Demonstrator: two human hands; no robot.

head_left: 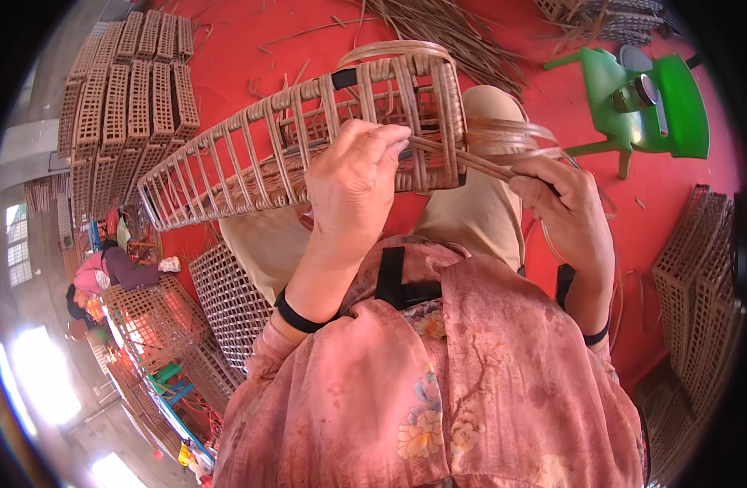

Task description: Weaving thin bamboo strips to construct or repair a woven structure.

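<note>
A long woven rattan frame (251,167) with upright bars and wrapped edges lies across my lap, tapering toward the left. My left hand (353,179) is closed at its wider right end, thumb and fingertips pinching a brown rattan strand (489,166). From there the strand runs rightward past the frame's thick end bar to my right hand (568,207), whose bent fingers close around it. Loose loops of the strand (528,140) curl beside the frame's right end. Another looped strand (398,49) arches over its top edge. My fingers hide part of the bars.
Stacked rattan lattice panels (130,98) stand at the far left, and more panels (699,276) at the right. A green plastic chair (605,106) at the upper right bears a jar (634,95). Cut strips (447,37) lie on the red floor. Another person (113,272) bends over at the left.
</note>
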